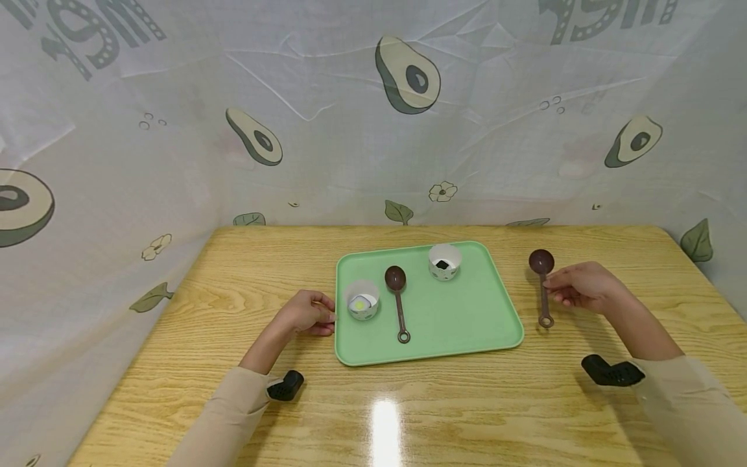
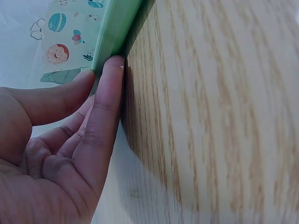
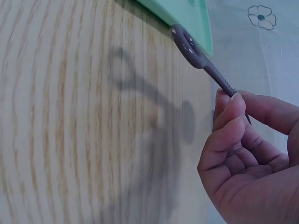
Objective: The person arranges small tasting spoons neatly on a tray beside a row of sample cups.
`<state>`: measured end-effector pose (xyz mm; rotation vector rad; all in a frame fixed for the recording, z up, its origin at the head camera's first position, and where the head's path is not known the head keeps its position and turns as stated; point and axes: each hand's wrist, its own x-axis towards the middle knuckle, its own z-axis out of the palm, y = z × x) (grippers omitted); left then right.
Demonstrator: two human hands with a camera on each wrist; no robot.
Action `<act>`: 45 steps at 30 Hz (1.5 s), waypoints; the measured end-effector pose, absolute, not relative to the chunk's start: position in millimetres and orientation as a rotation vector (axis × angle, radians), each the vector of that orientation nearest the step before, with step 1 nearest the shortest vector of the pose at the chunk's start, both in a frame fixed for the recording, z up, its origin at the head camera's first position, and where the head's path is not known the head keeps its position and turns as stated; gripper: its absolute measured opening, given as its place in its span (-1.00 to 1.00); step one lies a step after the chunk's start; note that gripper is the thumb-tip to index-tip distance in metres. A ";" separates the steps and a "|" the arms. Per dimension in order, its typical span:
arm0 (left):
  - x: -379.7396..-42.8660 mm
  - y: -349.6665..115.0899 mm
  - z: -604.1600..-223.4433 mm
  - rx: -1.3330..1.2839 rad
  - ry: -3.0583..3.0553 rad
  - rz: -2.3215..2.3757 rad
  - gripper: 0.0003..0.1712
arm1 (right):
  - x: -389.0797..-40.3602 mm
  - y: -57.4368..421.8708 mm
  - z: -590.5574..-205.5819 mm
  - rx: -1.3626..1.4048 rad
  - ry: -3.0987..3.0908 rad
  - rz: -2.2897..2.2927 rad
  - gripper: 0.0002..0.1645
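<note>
A light green tray point(image 1: 467, 311) lies on the wooden table, and my left hand point(image 1: 309, 314) pinches its left rim. Seen from the left wrist, the thumb point(image 2: 70, 95) presses the outer edge while the index finger reaches under it. To the right of the tray, my right hand point(image 1: 583, 287) holds a brown spoon point(image 1: 541, 262) by the handle, bowl end pointing away. The right wrist view shows the handle's ring end point(image 3: 188, 45) raised off the table, its shadow below. A second brown spoon point(image 1: 395, 279) lies on the tray.
Two small white bowls stand on the tray: one near left point(image 1: 353, 292), with a yellow-green patch inside, and one far right point(image 1: 452, 254), with a small black piece point(image 1: 442, 264) in it. A patterned curtain point(image 1: 327, 162) hangs behind the wooden table point(image 1: 455, 395).
</note>
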<state>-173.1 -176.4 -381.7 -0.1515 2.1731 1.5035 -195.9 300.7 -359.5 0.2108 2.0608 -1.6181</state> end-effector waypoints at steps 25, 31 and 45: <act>-176.1 -176.9 -385.6 -0.180 2.171 1.516 -0.77 | -203.9 277.4 -349.7 0.186 2.099 -1.610 -0.86; -175.4 -176.8 -385.3 -0.181 2.168 1.517 -0.77 | -205.3 270.9 -349.1 0.162 2.111 -1.605 -0.81; -176.2 -177.0 -385.8 -0.183 2.169 1.512 -0.77 | -208.8 252.7 -348.9 0.127 2.109 -1.619 -0.87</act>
